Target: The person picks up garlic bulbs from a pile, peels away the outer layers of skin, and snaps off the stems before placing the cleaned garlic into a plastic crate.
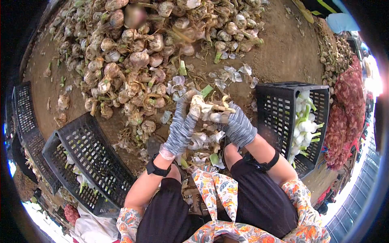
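Observation:
Both hands wear grey striped knit gloves and meet in front of my knees. My left hand (181, 127) is closed around a garlic bulb (198, 104) with pale, loosened skin. Opposite it, my right hand (238, 124) has its fingers closed on the dry stem (223, 108) that runs across from the bulb. Whether that hand also holds a small tool is hidden by its fingers. Below the hands, peeled papery skins (199, 139) lie on the ground.
A large heap of unpeeled garlic (137, 60) spreads ahead and to the left. On the right stands a black crate (277, 111) with cleaned white garlic (304, 125); another black crate (109, 166) stands on the left. Red mesh sacks (344, 117) line the far right.

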Available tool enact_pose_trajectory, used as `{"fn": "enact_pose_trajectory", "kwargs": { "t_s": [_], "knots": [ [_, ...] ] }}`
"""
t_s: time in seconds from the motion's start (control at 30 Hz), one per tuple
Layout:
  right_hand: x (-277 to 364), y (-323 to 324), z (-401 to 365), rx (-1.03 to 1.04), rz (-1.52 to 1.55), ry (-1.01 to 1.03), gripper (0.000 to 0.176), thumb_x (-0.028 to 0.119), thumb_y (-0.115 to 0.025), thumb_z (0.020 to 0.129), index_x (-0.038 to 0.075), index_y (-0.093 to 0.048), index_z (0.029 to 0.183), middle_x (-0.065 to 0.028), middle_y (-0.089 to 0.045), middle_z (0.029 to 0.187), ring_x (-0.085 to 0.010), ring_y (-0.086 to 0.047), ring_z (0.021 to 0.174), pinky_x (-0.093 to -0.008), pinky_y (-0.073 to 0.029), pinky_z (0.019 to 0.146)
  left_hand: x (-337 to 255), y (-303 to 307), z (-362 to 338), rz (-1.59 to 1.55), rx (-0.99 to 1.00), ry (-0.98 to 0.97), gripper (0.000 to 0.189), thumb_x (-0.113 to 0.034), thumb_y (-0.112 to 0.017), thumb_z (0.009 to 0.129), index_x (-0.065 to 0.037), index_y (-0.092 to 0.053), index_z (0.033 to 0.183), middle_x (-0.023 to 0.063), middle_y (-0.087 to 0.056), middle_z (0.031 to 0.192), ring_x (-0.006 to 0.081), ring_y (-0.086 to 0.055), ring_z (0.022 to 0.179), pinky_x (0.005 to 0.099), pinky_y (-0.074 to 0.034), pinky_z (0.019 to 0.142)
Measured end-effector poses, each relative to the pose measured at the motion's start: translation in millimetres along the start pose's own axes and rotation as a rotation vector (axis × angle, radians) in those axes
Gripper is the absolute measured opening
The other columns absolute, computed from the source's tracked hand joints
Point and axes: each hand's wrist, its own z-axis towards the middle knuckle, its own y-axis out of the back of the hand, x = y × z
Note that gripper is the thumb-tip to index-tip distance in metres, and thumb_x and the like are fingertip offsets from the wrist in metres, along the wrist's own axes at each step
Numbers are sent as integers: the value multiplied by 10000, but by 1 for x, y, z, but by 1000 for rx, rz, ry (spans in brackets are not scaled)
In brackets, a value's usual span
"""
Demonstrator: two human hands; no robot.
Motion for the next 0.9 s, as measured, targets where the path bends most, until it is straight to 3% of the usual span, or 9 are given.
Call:
{"fn": "enact_pose_trajectory", "kwargs": {
  "t_s": [0.07,0.1,0.33,0.47,0.53,0.67,0.7,0.8,0.9],
  "knots": [
    [32,15,17,-261,1479,-838,317,125,-608,827,-5,-552,1111,-110,-612,1010,-155,-596,897,-294,-515,739,1,-2,-2,8,13,-58,491,-271,-523,894,-16,-362,1282,117,-434,1249,189,-444,1124,316,-361,958],
    [19,0,11,-258,1154,-564,374,123,-616,827,-5,-516,1164,-100,-619,998,-154,-601,868,-277,-514,707,0,-5,-4,64,10,-87,499,-270,-525,892,-15,-355,1287,118,-442,1236,191,-449,1119,313,-357,963],
    [33,-9,12,-202,847,-729,253,147,-686,748,7,-627,950,-47,-645,793,-114,-584,699,-259,-490,636,-12,-8,-2,255,-218,-183,312,-247,-478,912,14,-503,1082,111,-563,980,185,-545,874,289,-436,805],
    [49,4,19,-83,564,-556,245,140,-654,754,-4,-624,948,-68,-651,795,-118,-590,697,-262,-484,641,-14,4,9,304,-173,68,307,-285,-411,935,-30,-578,970,49,-597,829,156,-554,753,271,-449,693],
    [46,7,15,-60,653,-530,262,127,-640,756,-13,-612,976,-72,-653,815,-109,-590,733,-263,-482,661,-17,11,15,47,-9,553,363,-345,-407,934,-40,-602,952,40,-604,774,142,-557,683,268,-460,638],
    [28,-3,7,-62,770,-482,272,80,-595,754,13,-595,1018,-49,-634,821,-113,-564,757,-269,-471,687,-1,24,19,-187,145,635,510,-486,-369,921,-44,-619,971,27,-618,753,129,-566,648,258,-476,639],
    [21,-6,3,-91,720,-489,259,70,-586,752,20,-593,1006,-39,-622,816,-117,-554,757,-268,-465,687,53,33,13,169,24,135,489,-461,-415,913,-24,-590,1044,45,-625,852,131,-581,713,259,-481,694],
    [20,-6,4,-182,671,-490,194,60,-559,753,27,-589,942,-31,-596,823,-150,-545,763,-269,-452,684,-21,-3,-10,233,-121,-211,443,-402,-459,911,-19,-544,1118,56,-603,963,131,-570,776,262,-472,745],
    [14,5,2,-14,698,-479,279,104,-563,758,21,-570,1024,-73,-599,915,-197,-575,805,-281,-469,692,-8,7,-11,457,81,-108,418,-328,-522,892,-23,-498,1178,77,-592,1050,156,-560,896,304,-449,819]
  ]
}}
